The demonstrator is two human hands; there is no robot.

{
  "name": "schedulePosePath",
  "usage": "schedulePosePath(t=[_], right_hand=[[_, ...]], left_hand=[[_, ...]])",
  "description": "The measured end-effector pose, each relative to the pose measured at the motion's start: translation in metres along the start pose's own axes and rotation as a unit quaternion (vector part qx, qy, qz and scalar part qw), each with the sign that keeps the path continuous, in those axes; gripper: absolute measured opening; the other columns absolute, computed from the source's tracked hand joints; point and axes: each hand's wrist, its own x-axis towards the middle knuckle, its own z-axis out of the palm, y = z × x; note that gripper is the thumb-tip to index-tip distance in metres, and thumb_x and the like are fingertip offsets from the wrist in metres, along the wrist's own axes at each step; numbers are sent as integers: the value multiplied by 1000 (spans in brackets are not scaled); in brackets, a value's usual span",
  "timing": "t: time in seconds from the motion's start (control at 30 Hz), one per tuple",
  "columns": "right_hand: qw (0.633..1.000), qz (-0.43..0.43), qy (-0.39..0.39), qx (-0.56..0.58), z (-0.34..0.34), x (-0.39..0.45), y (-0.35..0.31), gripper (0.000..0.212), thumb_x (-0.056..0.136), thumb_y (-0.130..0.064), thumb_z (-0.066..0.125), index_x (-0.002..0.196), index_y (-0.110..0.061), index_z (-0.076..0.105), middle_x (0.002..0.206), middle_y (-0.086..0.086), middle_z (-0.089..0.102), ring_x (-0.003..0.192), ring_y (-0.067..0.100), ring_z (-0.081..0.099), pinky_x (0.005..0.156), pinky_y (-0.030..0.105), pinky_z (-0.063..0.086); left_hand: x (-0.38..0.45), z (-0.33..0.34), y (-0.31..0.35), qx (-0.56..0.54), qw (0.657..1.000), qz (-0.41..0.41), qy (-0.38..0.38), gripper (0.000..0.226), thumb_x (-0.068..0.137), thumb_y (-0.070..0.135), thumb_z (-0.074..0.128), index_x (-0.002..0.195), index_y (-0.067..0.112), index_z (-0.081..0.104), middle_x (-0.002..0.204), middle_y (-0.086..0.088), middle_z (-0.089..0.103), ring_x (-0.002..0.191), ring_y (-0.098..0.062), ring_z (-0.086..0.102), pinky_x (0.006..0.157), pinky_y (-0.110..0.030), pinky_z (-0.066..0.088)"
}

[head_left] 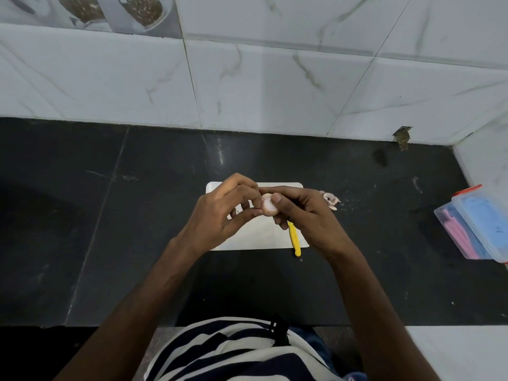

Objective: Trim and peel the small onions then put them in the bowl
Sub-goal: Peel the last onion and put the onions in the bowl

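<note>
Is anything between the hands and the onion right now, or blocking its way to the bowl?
Nothing is between them: the left hand and right hand both pinch the onion above the cutting board. No bowl shows in this view, so that path cannot be judged.

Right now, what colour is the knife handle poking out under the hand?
Bright yellow: the knife handle shows best in the head view, below the right hand.
</note>
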Motion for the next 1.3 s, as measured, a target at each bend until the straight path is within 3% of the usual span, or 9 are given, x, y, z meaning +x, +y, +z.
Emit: schedulePosePath(t=[0.23,0.3,0.5,0.67,0.93,1.07,1.17,1.23,1.3], right_hand=[[1000,-2,2,-22,-3,-2,-2,29,110,-14,54,130,-8,74,96,11,77,72,15,64,65,29,54],[1000,-8,1,-29,-4,-3,-2,30,110,-16,54,132,-7,72,99,16,76,73,16,65,67,30,55],[999,-30,-9,-7,-6,-9,-10,30,109,-18,55,131,-8,74,97,17,76,73,16,65,64,27,54],[999,-38,-22,0,-14,-12,-13,30,109,-16,55,131,-8,73,95,16,75,73,18,65,64,27,54],[996,-55,-61,-34,-29,-8,-13,29,111,-14,53,131,-8,74,92,21,72,72,19,62,65,29,53],[996,-52,-78,-10,-34,-5,-11,29,112,-15,52,129,-9,75,93,21,72,72,19,61,65,30,52],[996,-45,-83,8,-36,-4,-9,29,112,-15,52,128,-8,75,95,22,71,73,19,60,65,29,51],[995,-37,-87,20,-37,-2,-6,29,112,-15,52,129,-7,75,96,23,72,74,20,59,65,29,50],[995,-28,-93,33,-39,1,-3,29,112,-15,52,129,-7,75,98,23,72,74,21,58,65,28,50]], left_hand=[[3,-6,12,7,1000,-9,-6,24,108,49,61,118,27,58,121,16,59,80,-12,67,60,-24,55],[4,-8,15,21,1000,4,-10,21,109,46,61,118,28,59,120,11,61,79,-12,67,61,-22,55],[5,-9,27,58,998,30,23,17,109,42,64,116,27,62,116,3,66,79,-10,66,58,-36,59],[6,-10,39,70,996,38,41,15,107,38,69,115,27,65,113,-1,71,79,-8,67,60,-34,60],[17,-17,56,89,994,6,-58,11,107,35,68,109,28,61,119,17,53,89,-8,63,58,-30,57],[18,-15,58,43,997,-56,-12,21,103,34,76,111,18,65,113,14,64,79,-16,70,51,-40,59],[20,-17,57,78,996,-33,-11,24,104,37,75,118,18,74,116,17,68,81,-8,72,59,-31,60],[21,-16,56,100,995,-1,0,23,105,32,75,117,13,80,114,10,73,87,3,69,69,-18,56],[21,-15,51,121,992,23,23,19,103,25,78,112,10,84,108,0,78,91,3,70,72,-16,55]])
